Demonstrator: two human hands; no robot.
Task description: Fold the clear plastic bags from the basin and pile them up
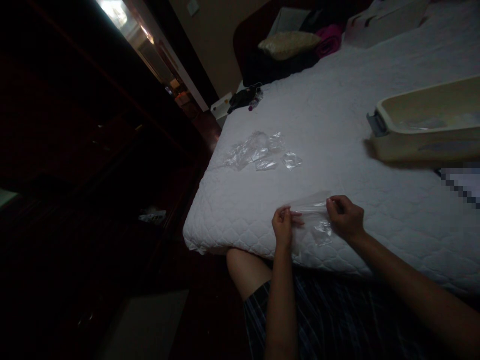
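Observation:
Between my two hands a clear plastic bag (317, 220) is stretched, just above the near edge of the white quilted bed (333, 130). My left hand (284, 226) pinches one side of it, thumb against fingers. The other side is gripped by my right hand (345, 215), whose fingers are curled in. The lower part of the bag hangs loose and crinkled. Farther off on the bed lies a loose spread of clear plastic bags (255, 150), several of them folded flat.
A cream plastic bin (431, 145) with a grey latch stands on the bed at right, clear plastic inside. At the back are a beige cushion (288, 44), a magenta roll (330, 40) and a pale box (386, 25). Dark wooden furniture (93, 130) fills the left.

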